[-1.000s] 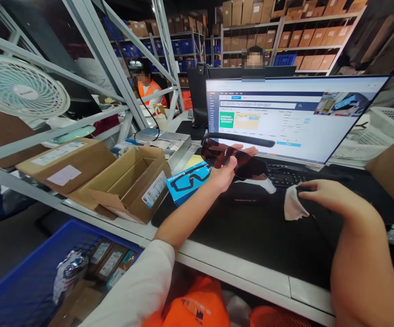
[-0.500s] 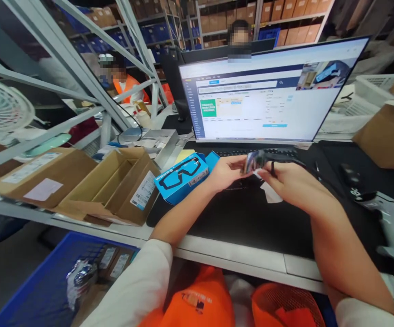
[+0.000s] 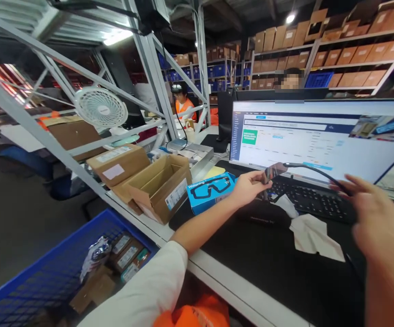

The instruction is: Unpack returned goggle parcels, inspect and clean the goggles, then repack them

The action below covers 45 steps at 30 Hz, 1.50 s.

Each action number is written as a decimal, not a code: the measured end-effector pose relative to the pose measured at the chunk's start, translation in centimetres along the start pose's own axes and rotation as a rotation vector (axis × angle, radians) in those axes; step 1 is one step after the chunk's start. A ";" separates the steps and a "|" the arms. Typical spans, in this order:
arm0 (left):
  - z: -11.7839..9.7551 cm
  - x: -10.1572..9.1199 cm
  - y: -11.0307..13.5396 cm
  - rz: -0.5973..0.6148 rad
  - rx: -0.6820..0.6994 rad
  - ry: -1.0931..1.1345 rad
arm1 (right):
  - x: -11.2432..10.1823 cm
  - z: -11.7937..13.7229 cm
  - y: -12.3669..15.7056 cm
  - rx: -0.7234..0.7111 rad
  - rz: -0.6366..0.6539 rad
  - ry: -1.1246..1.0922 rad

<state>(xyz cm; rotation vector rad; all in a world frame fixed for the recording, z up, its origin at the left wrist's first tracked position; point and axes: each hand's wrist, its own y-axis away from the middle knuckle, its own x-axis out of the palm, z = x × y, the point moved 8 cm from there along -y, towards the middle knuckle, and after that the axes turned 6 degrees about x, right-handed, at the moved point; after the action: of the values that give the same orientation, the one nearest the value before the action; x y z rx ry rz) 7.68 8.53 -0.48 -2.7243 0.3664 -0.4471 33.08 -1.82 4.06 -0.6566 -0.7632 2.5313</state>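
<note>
My left hand (image 3: 251, 187) is closed on the lens end of a pair of dark-lensed sunglasses (image 3: 274, 172), held up above the desk. One thin black temple arm stretches right to my right hand (image 3: 379, 211), whose fingers close about its tip; that hand is blurred. Beneath the sunglasses lies a dark case (image 3: 261, 219) with faint lettering. Beside my left wrist stands a blue box (image 3: 210, 190) printed with a picture of glasses. A creased white cloth (image 3: 314, 236) rests on the black mat, and a crumpled white wrapper (image 3: 286, 206) lies behind it.
A keyboard (image 3: 314, 200) and a large monitor (image 3: 285, 141) stand behind my hands. To the left are an open cardboard box (image 3: 163, 186), a closed carton (image 3: 118, 163) and a fan (image 3: 100, 108). A blue crate (image 3: 47, 268) with packages sits below the desk edge. Two people are beyond.
My view has swung left and up. My right hand has moved away from my left, and the sunglasses' temple arm now stretches between them. More of the white cloth shows.
</note>
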 end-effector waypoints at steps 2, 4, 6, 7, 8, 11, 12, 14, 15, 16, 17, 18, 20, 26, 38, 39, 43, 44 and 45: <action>0.1 -0.2 -0.1 -0.023 0.006 0.010 | 2.7 1.3 0.5 0.039 0.044 0.066; 0.0 -0.5 -0.2 -0.045 0.007 0.016 | 4.9 2.1 0.6 0.038 0.090 0.103; -0.2 -0.7 -0.3 -0.037 0.006 0.005 | 6.3 1.8 0.4 0.079 0.151 0.124; -0.3 -0.7 -0.3 -0.026 0.005 -0.005 | 6.7 1.4 0.4 0.111 0.188 0.137; -0.4 -0.7 -0.3 -0.015 0.005 -0.015 | 7.0 1.0 0.4 0.135 0.223 0.152; -0.5 -0.5 -0.2 0.006 0.012 -0.037 | 7.6 0.5 0.6 0.146 0.325 0.210; -0.5 -0.4 -0.2 0.007 0.019 -0.039 | 7.7 0.5 0.7 0.132 0.360 0.225; -0.4 -0.2 -0.2 0.005 0.025 -0.029 | 8.2 0.6 1.1 0.108 0.455 0.221; -0.3 -0.1 -0.3 0.002 0.022 -0.015 | 8.5 0.5 1.2 0.103 0.504 0.196; -0.2 -0.1 -0.3 -0.001 0.016 0.000 | 8.6 0.3 1.2 0.105 0.540 0.163; -0.1 -0.1 -0.4 -0.004 0.008 0.015 | 8.6 0.0 1.0 0.114 0.555 0.130; 0.0 -0.1 -0.4 -0.009 -0.001 0.026 | 8.5 -0.7 0.6 0.129 0.541 0.111; -0.1 -0.4 -0.5 -0.028 -0.005 0.044 | 7.9 -2.7 -0.4 0.177 0.473 0.157; -0.5 -0.3 -0.5 -0.037 -0.005 0.103 | 9.9 -10.4 -0.4 0.323 0.677 0.392; 0.7 0.8 0.5 0.069 -0.126 0.128 | 12.6 -9.0 1.0 0.201 0.682 0.283; 0.8 1.0 0.6 0.078 -0.141 0.143 | 12.5 -8.6 0.9 0.187 0.652 0.324; 1.2 2.0 1.1 0.131 -0.179 0.177 | 11.5 -6.8 0.5 0.244 0.561 0.367; 1.2 2.2 1.2 0.139 -0.175 0.180 | 10.8 -6.1 0.3 0.255 0.517 0.356; 1.1 2.2 1.2 0.139 -0.166 0.189 | 9.9 -5.5 -0.1 0.261 0.444 0.351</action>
<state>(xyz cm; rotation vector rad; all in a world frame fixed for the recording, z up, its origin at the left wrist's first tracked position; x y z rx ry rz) 9.88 7.06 -1.32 -2.7985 0.6658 -0.6639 28.16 5.46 -3.01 -1.2425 -0.1703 2.7126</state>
